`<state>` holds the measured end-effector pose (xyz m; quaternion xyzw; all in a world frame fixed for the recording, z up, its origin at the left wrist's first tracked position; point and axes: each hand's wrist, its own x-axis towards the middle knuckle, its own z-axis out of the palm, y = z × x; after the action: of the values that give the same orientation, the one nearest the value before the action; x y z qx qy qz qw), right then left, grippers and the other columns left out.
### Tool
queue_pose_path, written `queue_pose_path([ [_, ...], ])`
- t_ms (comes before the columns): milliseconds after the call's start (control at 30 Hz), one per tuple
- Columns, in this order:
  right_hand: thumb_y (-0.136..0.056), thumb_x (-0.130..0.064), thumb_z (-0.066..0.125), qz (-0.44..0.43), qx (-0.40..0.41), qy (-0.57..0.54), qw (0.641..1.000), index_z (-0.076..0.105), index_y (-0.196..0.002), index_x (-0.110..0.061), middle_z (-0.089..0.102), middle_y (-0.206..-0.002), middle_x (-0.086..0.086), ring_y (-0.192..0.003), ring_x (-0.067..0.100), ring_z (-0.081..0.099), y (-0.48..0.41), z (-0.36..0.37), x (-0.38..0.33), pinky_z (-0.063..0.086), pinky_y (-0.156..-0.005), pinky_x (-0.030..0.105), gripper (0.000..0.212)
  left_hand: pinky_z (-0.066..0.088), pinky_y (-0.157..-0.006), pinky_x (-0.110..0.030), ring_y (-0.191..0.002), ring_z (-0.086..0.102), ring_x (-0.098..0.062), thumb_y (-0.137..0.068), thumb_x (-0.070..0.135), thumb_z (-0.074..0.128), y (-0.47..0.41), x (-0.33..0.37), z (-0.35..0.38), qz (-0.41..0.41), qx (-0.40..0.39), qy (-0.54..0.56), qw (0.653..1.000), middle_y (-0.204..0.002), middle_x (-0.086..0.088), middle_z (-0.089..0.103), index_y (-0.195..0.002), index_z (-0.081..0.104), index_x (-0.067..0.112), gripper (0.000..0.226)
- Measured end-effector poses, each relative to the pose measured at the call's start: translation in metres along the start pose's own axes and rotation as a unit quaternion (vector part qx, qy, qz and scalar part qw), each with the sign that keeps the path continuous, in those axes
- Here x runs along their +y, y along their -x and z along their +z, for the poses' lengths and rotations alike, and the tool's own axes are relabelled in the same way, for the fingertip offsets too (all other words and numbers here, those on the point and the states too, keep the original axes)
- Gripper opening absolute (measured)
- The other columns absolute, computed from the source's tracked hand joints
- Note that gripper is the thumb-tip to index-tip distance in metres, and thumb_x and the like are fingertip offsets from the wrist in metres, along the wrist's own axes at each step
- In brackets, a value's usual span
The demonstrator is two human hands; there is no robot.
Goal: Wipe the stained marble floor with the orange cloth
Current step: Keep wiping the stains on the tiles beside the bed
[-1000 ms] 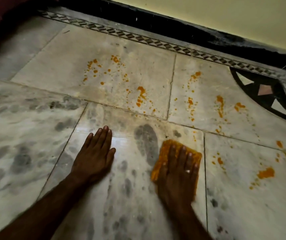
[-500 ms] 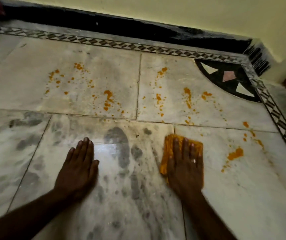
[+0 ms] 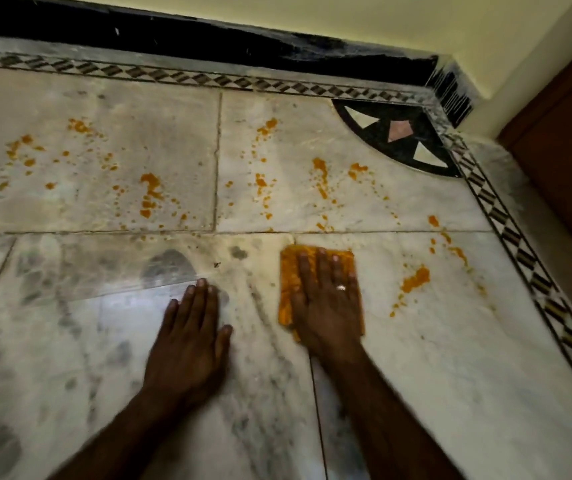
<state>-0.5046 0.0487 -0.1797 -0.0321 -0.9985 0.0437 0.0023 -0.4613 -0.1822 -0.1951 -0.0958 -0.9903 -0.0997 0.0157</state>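
Right hand (image 3: 326,299): flat, fingers straight and together, palm pressing orange cloth (image 3: 286,285) onto marble floor (image 3: 451,375); nothing gripped. Cloth folded, long axis pointing away from person, front edge just short of cross joint (image 3: 399,232). Left hand (image 3: 191,337): flat on bare tile, bracing, empty. Nearest orange stain (image 3: 414,280) lies right of cloth, same tile, apart. Remaining splatter (image 3: 321,178) lies ahead, beyond joint. Right hand nearer both.

A folded orange cloth (image 3: 286,282) lies flat on the grey-veined, orange-spattered marble floor (image 3: 451,358).
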Motion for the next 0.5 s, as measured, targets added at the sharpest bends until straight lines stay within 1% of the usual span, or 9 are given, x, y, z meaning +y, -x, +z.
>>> queue_pose_path([
  [100,-0.096,-0.047,0.025,0.059,0.000,0.026,0.998,0.024,-0.160,-0.026,0.023,-0.166,0.008,-0.153,0.032,0.025,0.036,-0.005,0.044,0.021,-0.121,0.055,0.067,0.014,-0.122,-0.042,-0.147,0.035,-0.031,-0.102,0.042,0.027,-0.012,0.039,0.008,0.053,0.012,0.015,0.998,-0.160,-0.018,0.034,-0.151,0.039,0.000,0.066],
  [133,-0.096,-0.045,0.026,0.074,0.002,0.031,0.997,0.025,-0.160,-0.024,0.023,-0.166,0.010,-0.152,0.033,0.026,0.054,-0.006,0.048,0.021,-0.121,0.056,0.067,0.018,-0.120,-0.045,-0.147,0.036,-0.032,-0.101,0.040,0.030,-0.016,0.051,0.010,0.051,0.013,0.025,0.998,-0.159,-0.019,0.035,-0.151,0.039,-0.001,0.066],
  [200,-0.093,-0.041,0.032,0.085,0.010,0.029,0.996,0.032,-0.157,-0.020,0.030,-0.163,0.014,-0.148,0.037,0.033,0.090,-0.006,0.040,0.025,-0.119,0.057,0.067,0.022,-0.118,-0.048,-0.147,0.036,-0.034,-0.099,0.038,0.032,-0.025,0.071,0.016,0.030,0.018,0.039,0.999,-0.158,-0.021,0.036,-0.150,0.039,-0.003,0.066],
  [267,-0.092,-0.038,0.037,0.070,0.027,0.021,0.997,0.039,-0.154,-0.018,0.037,-0.160,0.016,-0.145,0.039,0.038,0.110,-0.002,0.023,0.028,-0.116,0.059,0.066,0.023,-0.119,-0.048,-0.147,0.035,-0.034,-0.100,0.038,0.032,-0.037,0.082,0.020,0.035,0.022,0.035,0.999,-0.158,-0.022,0.036,-0.150,0.038,-0.004,0.065],
  [300,-0.092,-0.039,0.038,0.056,0.028,0.014,0.998,0.039,-0.154,-0.019,0.036,-0.160,0.015,-0.147,0.038,0.036,0.111,-0.002,0.016,0.028,-0.116,0.059,0.065,0.022,-0.120,-0.047,-0.147,0.035,-0.034,-0.100,0.037,0.031,-0.044,0.084,0.022,0.045,0.022,0.030,0.998,-0.159,-0.022,0.036,-0.150,0.038,-0.003,0.065],
  [367,-0.095,-0.041,0.037,0.018,0.017,0.000,1.000,0.032,-0.157,-0.023,0.030,-0.164,0.011,-0.151,0.035,0.028,0.096,-0.004,0.013,0.026,-0.118,0.058,0.065,0.022,-0.121,-0.047,-0.148,0.034,-0.034,-0.100,0.037,0.032,-0.057,0.086,0.024,0.066,0.019,0.022,0.997,-0.159,-0.021,0.035,-0.151,0.038,-0.002,0.065],
  [433,-0.097,-0.044,0.032,-0.018,0.001,0.000,1.000,0.025,-0.160,-0.028,0.023,-0.167,0.007,-0.154,0.032,0.021,0.067,-0.006,0.025,0.021,-0.121,0.056,0.065,0.020,-0.123,-0.048,-0.150,0.031,-0.032,-0.101,0.038,0.031,-0.064,0.086,0.025,0.074,0.018,0.009,0.997,-0.161,-0.020,0.032,-0.153,0.035,-0.001,0.065],
  [500,-0.096,-0.048,0.025,-0.011,-0.022,0.000,1.000,0.016,-0.161,-0.032,0.016,-0.169,0.005,-0.155,0.030,0.015,0.034,-0.015,0.050,0.014,-0.124,0.053,0.067,0.016,-0.124,-0.047,-0.152,0.025,-0.029,-0.102,0.040,0.029,-0.066,0.085,0.023,0.076,0.014,0.001,0.997,-0.164,-0.017,0.027,-0.156,0.030,0.002,0.066],
])
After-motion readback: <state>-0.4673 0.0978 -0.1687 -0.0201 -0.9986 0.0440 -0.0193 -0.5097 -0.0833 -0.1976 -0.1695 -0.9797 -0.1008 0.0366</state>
